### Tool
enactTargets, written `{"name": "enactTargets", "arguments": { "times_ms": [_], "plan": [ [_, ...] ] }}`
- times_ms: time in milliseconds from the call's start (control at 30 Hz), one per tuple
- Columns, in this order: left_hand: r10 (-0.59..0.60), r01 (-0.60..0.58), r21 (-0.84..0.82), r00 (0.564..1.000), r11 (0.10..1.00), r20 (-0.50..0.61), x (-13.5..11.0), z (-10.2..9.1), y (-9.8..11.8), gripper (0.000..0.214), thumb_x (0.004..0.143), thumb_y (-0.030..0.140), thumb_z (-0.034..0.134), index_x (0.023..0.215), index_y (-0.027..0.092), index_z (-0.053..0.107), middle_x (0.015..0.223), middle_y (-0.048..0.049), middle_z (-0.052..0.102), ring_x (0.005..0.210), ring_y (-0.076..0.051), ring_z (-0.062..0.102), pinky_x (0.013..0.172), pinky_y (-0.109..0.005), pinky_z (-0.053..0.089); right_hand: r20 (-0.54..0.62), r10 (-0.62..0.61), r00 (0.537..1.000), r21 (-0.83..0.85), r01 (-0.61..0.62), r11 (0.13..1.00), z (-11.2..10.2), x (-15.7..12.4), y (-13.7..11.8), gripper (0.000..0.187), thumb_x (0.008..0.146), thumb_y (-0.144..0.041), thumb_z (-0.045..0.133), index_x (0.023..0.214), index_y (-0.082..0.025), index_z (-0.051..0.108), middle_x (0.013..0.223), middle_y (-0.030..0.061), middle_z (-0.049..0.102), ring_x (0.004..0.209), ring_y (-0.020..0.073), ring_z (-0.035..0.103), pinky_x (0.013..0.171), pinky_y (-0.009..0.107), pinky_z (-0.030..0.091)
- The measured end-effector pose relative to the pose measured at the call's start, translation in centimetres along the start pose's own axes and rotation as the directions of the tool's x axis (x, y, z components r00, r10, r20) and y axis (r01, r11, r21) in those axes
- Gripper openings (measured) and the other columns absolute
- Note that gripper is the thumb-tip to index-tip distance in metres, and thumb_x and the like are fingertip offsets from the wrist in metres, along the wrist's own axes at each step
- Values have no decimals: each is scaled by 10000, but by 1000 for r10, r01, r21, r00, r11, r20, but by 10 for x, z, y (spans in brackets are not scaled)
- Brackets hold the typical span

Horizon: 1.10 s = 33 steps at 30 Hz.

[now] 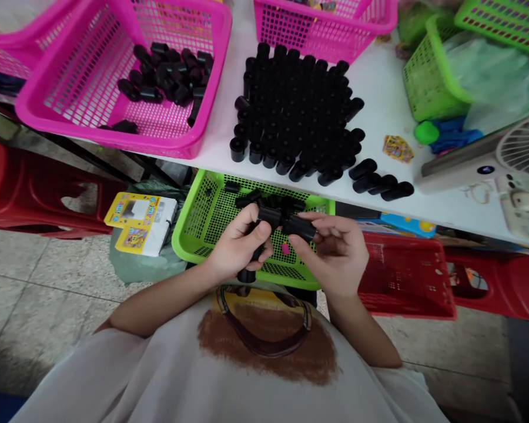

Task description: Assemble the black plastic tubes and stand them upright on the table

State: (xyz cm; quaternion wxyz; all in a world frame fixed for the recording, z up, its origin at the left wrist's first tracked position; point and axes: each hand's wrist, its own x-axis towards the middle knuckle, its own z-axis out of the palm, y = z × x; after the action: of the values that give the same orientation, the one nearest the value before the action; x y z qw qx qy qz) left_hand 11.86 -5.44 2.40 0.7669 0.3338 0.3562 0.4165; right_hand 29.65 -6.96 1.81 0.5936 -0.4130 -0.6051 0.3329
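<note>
My left hand (242, 241) is closed around a short black cylinder (270, 217), and another black cylinder (247, 274) pokes out below its fingers. Between thumb and fingers of my right hand (335, 249) is a second black cylinder (300, 227), end to end with the left one; whether they are joined I cannot tell. Both hands are over a green basket (185, 235) with loose black cylinders (251, 197) and a small pink piece (285, 249) in it. Many upright black cylinders (295, 111) stand packed on the white table (220, 147) beyond.
A pink basket (189, 147) at the left holds black pieces (171, 73). Several cylinders (383, 182) lie near the table's front edge, beside a white fan (462, 158). Yellow cardboard packaging (136, 223) is left of the green basket; a red basket (405, 276) is right.
</note>
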Motion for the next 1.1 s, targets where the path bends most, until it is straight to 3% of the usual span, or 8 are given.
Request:
{"name": "enactTargets", "arguments": {
  "times_ms": [267, 367, 433, 533, 633, 733, 933, 1100],
  "plan": [
    [70, -137, 462, 985, 876, 159, 2, -8, 5, 583, 897, 757, 671, 788, 219, 473, 685, 46, 476, 542, -95, 447, 488, -221, 355, 207, -12, 978, -57, 25, 998, -13, 5, 1, 352, 854, -102, 785, 1108, -276, 613, 1155, 46, 708, 962, 167, 725, 720, 253, 620],
    [80, -217, 623, 967, 751, 241, 4, -10, 6, 581, 908, 689, 694, 703, 193, 471, 744, 16, 487, 705, -135, 480, 610, -249, 383, 476, 35, 879, -188, 63, 980, -24, 12, -4, 496, 901, -123, 715, 1361, -283, 619, 1187, 63, 685, 1007, 178, 718, 814, 290, 632],
    [5, -153, 609, 971, 779, 237, 3, -10, 4, 509, 890, 625, 754, 772, 195, 508, 753, 28, 505, 693, -125, 473, 592, -236, 372, 557, 58, 828, -252, 102, 962, -30, 14, -7, 508, 921, -143, 703, 1405, -282, 635, 1175, 61, 692, 1024, 184, 721, 850, 303, 635],
    [-96, 23, 369, 979, 929, 180, 1, -7, 1, 510, 858, 601, 810, 1009, 244, 478, 889, 41, 603, 534, -67, 470, 434, -190, 321, 437, 51, 898, -338, 112, 934, -39, 16, -6, 315, 933, -200, 752, 1235, -287, 731, 1137, 50, 708, 921, 175, 729, 721, 284, 625],
    [-150, 149, 23, 988, 989, 42, 4, -3, 6, 542, 873, 632, 778, 1050, 287, 399, 959, 52, 636, 410, -41, 451, 310, -143, 197, 110, -104, 988, -518, 146, 843, -53, 24, 10, 200, 939, -266, 806, 1136, -279, 770, 1123, 58, 748, 906, 213, 732, 763, 370, 629],
    [-219, 187, -244, 969, 951, -111, 9, -1, 17, 441, 887, 510, 775, 1012, 258, 436, 904, 58, 627, 382, -19, 417, 284, -106, 157, -101, -316, 943, -750, 136, 647, -73, 40, 44, 212, 928, -381, 847, 1091, -257, 791, 1094, 82, 783, 1049, 322, 689, 987, 577, 550],
    [-272, 171, -447, 947, 878, -173, 12, 0, 28, 155, 957, 300, 608, 921, 214, 485, 843, 36, 637, 363, -22, 422, 256, -93, 188, -37, -197, 980, -870, 66, 488, -103, 67, 98, 324, 1010, -473, 730, 1280, -298, 776, 1238, 167, 712, 1152, 397, 528, 1093, 758, 293],
    [-226, 99, -464, 947, 880, -227, 10, -3, 24, 110, 988, 279, 547, 923, 212, 489, 859, 22, 643, 377, -28, 434, 259, -98, 203, -48, -236, 970, -901, 60, 430, -79, 55, 63, 560, 984, -571, 721, 1430, -233, 704, 1328, 243, 582, 1243, 472, 535, 1032, 767, 369]
  ]
}}
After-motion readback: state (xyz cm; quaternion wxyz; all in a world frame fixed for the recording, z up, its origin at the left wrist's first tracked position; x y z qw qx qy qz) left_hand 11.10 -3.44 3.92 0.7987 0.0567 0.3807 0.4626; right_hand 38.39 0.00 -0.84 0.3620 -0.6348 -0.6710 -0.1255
